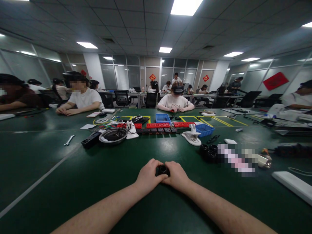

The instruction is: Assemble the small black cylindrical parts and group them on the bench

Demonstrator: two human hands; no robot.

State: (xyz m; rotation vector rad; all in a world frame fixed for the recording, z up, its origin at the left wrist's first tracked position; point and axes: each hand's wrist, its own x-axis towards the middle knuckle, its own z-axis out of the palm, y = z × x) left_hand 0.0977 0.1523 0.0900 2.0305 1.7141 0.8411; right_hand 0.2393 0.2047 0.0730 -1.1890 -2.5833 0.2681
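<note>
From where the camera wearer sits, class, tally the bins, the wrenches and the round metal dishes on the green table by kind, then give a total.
Blue bins: 2, one behind the red strips and one to its right
Wrench: 1
Round metal dish: 1
Total: 4
</note>
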